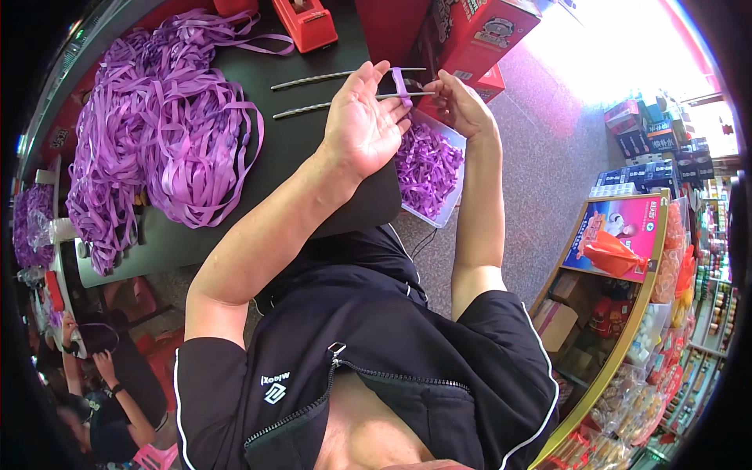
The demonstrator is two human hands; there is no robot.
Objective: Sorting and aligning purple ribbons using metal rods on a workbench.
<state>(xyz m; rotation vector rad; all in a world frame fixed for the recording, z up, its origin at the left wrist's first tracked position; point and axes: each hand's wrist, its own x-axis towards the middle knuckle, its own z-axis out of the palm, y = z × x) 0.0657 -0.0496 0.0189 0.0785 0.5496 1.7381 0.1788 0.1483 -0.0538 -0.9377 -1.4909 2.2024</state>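
Two slim metal rods, twisted along their left ends, lie nearly parallel above the dark table's right edge. Around both, near their right tips, a short purple ribbon is looped. My left hand is palm up over the rods and hides their middles, its fingers stretched out close to the ribbon. With thumb and fingers pinched, my right hand is at the tip of the lower rod; what sits between those fingers is too small to tell. Below the hands stands a clear plastic bin full of short purple ribbon pieces.
A large heap of long purple ribbons covers the left of the dark table. A red tape dispenser stands at the back, red boxes beyond the bin. A goods-filled display case stands right. Another person sits lower left.
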